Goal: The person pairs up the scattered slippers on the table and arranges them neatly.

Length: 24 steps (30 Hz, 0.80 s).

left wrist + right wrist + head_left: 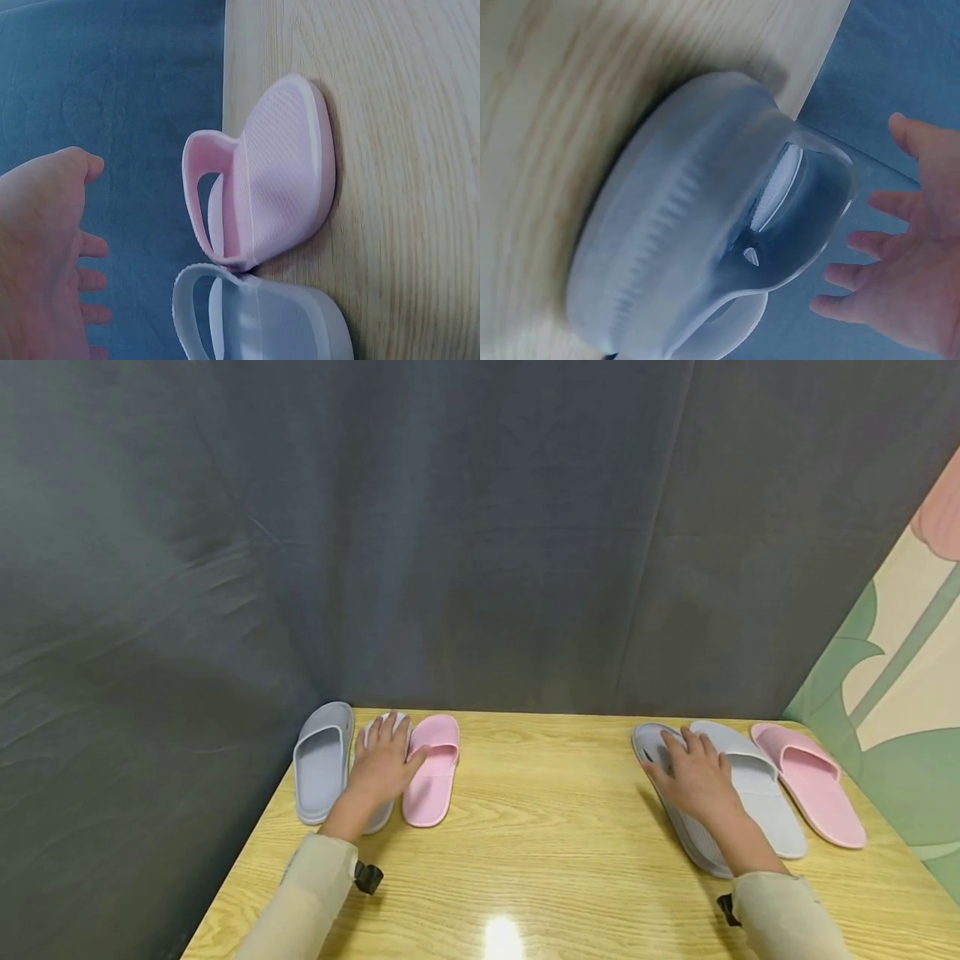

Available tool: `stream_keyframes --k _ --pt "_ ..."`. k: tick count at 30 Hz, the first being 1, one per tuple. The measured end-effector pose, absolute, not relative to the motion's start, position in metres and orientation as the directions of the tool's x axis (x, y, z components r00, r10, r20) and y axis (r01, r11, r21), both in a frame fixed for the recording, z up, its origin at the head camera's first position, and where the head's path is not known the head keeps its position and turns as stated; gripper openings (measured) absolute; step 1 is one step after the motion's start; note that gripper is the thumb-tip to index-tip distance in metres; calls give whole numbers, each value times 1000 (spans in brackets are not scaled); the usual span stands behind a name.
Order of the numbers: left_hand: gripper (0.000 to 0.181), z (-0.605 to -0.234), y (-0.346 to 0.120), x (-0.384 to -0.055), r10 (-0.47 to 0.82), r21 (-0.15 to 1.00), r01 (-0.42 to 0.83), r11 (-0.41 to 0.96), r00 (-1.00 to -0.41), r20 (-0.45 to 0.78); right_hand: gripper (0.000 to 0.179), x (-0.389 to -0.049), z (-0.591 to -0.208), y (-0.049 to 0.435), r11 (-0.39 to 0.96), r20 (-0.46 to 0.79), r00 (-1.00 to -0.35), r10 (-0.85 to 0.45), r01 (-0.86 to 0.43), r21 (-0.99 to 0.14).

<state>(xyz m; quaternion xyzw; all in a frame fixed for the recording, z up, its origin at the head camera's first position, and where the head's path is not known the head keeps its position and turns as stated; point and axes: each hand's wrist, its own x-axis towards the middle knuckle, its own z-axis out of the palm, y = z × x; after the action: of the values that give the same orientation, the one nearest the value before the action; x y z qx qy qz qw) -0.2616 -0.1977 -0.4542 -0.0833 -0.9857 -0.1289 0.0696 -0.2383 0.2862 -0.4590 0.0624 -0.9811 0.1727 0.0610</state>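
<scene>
In the head view, three slippers stand side by side at the left: a grey slipper, a pale grey slipper and a pink slipper. My left hand is over the pale one and covers much of it, fingers spread and holding nothing. The left wrist view shows a gap between that hand and the slippers. At the right, my right hand hovers with spread fingers above another grey slipper, whose strap opening faces up. Beside it lie a second pale slipper and a second pink slipper.
All the slippers rest on a wood-grain tabletop. A dark curtain hangs behind and along the left side. A wall painted with flowers and leaves borders the right.
</scene>
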Motion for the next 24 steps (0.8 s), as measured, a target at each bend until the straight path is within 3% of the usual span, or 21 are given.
stream_keyframes --k 24 --pt "72 -456 -234 -269 78 279 120 953 -984 158 68 -244 -472 297 940 164 -981 -101 -148 -307"
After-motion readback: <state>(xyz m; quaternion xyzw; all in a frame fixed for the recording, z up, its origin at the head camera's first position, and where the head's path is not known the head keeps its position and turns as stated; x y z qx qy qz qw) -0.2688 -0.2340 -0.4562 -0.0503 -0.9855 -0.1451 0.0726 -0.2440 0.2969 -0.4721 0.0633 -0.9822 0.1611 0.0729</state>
